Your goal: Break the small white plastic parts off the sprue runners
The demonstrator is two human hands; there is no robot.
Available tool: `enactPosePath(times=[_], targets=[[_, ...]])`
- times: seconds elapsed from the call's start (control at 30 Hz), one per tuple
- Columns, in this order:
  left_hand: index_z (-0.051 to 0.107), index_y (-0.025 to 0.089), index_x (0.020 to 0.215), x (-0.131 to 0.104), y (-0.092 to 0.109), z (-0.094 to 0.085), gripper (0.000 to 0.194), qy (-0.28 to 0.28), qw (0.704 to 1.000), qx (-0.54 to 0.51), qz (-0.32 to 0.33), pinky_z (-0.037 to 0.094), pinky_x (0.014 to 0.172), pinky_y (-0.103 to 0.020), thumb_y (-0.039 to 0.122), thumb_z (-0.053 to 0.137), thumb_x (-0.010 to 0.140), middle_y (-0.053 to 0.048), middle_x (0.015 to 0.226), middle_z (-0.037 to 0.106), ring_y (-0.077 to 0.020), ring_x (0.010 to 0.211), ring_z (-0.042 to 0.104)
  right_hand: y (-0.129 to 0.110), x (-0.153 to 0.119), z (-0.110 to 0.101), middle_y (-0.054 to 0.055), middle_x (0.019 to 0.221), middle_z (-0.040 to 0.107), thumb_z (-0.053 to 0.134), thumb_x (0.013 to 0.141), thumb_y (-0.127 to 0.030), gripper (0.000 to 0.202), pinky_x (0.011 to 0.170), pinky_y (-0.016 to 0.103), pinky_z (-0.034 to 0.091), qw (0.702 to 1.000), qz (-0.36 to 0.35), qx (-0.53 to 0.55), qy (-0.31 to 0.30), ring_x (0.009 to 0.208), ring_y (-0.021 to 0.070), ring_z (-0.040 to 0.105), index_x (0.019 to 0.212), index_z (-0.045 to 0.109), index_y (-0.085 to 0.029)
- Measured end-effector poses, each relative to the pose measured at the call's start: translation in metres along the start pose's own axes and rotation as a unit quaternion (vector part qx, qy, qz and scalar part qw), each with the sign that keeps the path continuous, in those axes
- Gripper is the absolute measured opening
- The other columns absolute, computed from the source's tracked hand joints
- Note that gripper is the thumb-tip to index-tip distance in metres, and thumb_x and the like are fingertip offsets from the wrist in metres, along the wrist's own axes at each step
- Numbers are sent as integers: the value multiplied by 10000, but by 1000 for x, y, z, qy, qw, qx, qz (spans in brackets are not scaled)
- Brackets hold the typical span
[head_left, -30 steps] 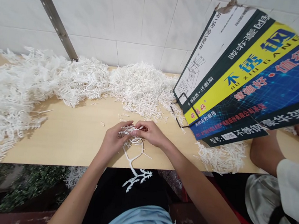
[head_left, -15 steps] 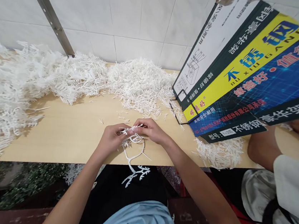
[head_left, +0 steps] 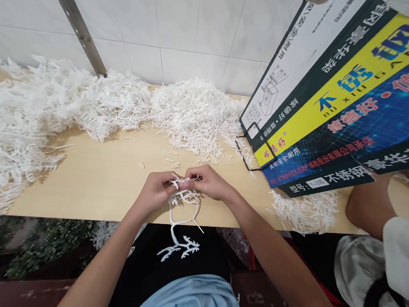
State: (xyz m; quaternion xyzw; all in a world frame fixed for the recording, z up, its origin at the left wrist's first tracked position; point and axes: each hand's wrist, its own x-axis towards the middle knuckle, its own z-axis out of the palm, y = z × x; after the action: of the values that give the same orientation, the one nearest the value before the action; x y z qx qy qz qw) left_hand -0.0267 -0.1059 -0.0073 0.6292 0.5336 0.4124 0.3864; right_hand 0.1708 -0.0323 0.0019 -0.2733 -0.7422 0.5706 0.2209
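My left hand (head_left: 156,189) and my right hand (head_left: 208,182) meet near the table's front edge, both closed on a white branched plastic piece (head_left: 177,227). Its curled stems loop beneath my fingers, and a forked twig end hangs past the edge over my lap. Fingertips of both hands pinch thin white sprigs at its top, nearly touching each other. Beyond my hands lies a heap of small white sprigs (head_left: 198,111) against the wall. A larger pile of white branched pieces (head_left: 20,117) covers the table's left side.
A large printed cardboard box (head_left: 351,101) leans at the right, with a black wire frame (head_left: 253,146) at its lower corner. More white bits (head_left: 306,212) lie below it. Another person's arm (head_left: 370,204) rests at the far right. A metal bracket (head_left: 77,23) stands against the tiled wall.
The view has shifted slightly, moving the box and piles a little rightward. The hanging forked end has swung a little left and turned. Both hands remain closed on the piece.
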Motion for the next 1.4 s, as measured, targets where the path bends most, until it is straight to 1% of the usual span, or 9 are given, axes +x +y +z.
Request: enactPosePath(times=[0.17,0.37,0.47,0.63,0.8,0.9,1.1,1.27,1.4], targets=[[693,160,681,3,10,1,373,-91,994,-60,10,455,597,-282,494,717,845,-37,648,632,-160,624,549,-6,-2,-10,-47,633,492,794,790,-532,435,578,233,308,992,-2,69,-102,614,102,419,690,598,-157],[716,163,682,4,15,1,373,-143,985,-94,2,503,663,-315,512,745,811,-75,726,699,-201,694,615,-3,1,-15,-17,695,585,814,770,-498,415,637,245,386,975,-9,120,-188,682,127,515,690,607,-147],[696,166,675,4,11,1,387,-80,991,-107,-21,492,613,-304,532,766,781,-51,681,663,-185,648,598,-1,2,-12,-29,659,566,802,792,-493,388,598,239,352,985,0,111,-131,634,114,489,724,647,-144],[715,175,760,3,4,6,260,77,990,-100,-63,496,636,-284,425,776,797,-27,749,705,-180,699,635,-1,4,3,-12,722,628,834,758,-501,382,596,235,378,993,25,76,88,666,126,538,834,705,-150],[738,180,838,-1,5,10,202,185,980,-42,-62,507,689,-276,381,740,827,-21,802,743,-195,773,663,3,5,13,18,885,697,831,764,-475,404,683,255,465,991,16,87,103,776,166,629,1006,689,-184],[746,180,874,-2,6,11,183,212,976,-28,-47,508,727,-278,358,713,854,-30,853,760,-199,815,671,8,6,15,7,830,673,748,849,-480,308,645,241,420,994,20,20,102,758,162,602,916,686,-185],[681,168,796,0,5,10,276,110,993,-33,-29,413,633,-261,419,669,910,-2,702,633,-152,677,546,12,3,11,-19,685,549,622,904,-417,299,582,230,323,994,35,29,98,659,129,481,734,595,-172],[575,167,694,1,4,6,353,-48,980,-189,-28,329,586,-265,441,733,850,21,656,484,-119,598,428,10,1,0,-46,611,473,651,791,-319,221,564,236,307,984,29,174,-26,574,101,400,663,557,-165],[547,165,670,-1,7,4,358,-91,969,-226,-37,320,611,-272,406,749,842,16,675,471,-123,630,425,9,1,-5,-60,566,442,683,739,-285,231,538,233,298,966,31,242,-89,524,83,346,604,540,-163]])
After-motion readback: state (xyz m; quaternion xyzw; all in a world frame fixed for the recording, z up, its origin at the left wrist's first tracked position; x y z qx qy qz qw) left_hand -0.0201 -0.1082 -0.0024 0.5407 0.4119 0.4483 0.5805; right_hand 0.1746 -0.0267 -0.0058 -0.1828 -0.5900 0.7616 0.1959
